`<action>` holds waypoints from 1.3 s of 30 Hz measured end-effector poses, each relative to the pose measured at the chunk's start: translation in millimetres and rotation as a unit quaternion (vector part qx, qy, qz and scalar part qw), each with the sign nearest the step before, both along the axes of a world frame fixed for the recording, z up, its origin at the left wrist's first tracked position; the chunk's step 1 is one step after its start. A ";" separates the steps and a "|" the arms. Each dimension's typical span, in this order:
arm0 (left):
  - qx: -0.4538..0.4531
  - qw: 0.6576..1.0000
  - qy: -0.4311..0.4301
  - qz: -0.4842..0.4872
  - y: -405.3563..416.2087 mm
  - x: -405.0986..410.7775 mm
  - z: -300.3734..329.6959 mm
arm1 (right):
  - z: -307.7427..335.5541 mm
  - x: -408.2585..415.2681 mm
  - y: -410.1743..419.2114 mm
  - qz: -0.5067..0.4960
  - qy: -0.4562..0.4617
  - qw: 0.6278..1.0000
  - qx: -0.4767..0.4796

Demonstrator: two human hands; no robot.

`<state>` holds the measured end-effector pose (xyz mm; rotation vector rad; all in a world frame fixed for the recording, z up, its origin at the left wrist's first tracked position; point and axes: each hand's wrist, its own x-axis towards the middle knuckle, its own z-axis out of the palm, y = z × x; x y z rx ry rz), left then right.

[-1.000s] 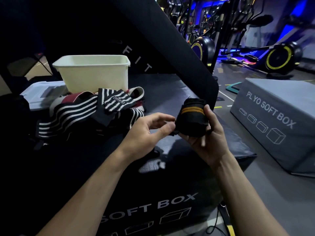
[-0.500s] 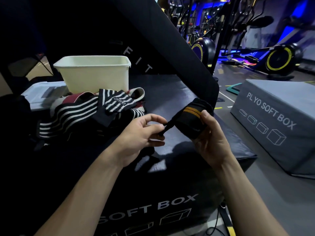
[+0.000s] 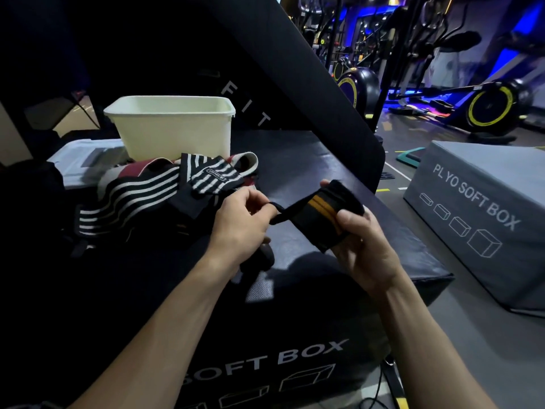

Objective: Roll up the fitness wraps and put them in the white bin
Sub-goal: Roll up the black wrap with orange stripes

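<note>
**A:** Over at the far left of the dark plyo box point(image 3: 309, 160), the white bin point(image 3: 174, 128) stood near the back edge, upright, open top showing. Right in front of it lay the pile of striped wraps point(image 3: 141, 196), black and white bands with a maroon patch, loose and unrolled.

**B:** And the hands?

**A:** The left hand point(image 3: 239, 228) was curled, thumb and fingers pinching the thin black tail of the black wrap point(image 3: 330, 214), pulled out taut. Some dark fabric hung below that hand; I couldn't tell what it was.

**B:** So where was that wrap itself?

**A:** In the air above the box's front half, between both hands. The rolled body, with two orange stripes, sat in the right hand point(image 3: 362, 246), thumb on top, fingers wrapped behind it.

**B:** Further right?

**A:** A grey plyo soft box point(image 3: 483, 208) on the floor, well apart, and exercise machines point(image 3: 489, 110) with yellow-rimmed wheels behind it.
</note>
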<state>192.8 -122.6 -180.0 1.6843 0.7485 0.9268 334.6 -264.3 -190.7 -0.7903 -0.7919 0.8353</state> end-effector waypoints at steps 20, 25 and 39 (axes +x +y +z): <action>0.165 0.973 -0.021 -0.159 11.4 -21.7 5.5 | -10.4 0.4 4.8 -0.217 -0.503 0.827 -0.125; 0.145 0.978 -0.059 -0.136 10.8 -22.8 4.3 | -9.8 -5.8 8.9 -0.222 -0.499 0.827 -0.137; -0.019 0.997 -0.066 -0.028 -14.7 -9.7 -3.0 | -5.3 -18.5 24.5 -0.411 -0.424 0.802 -0.093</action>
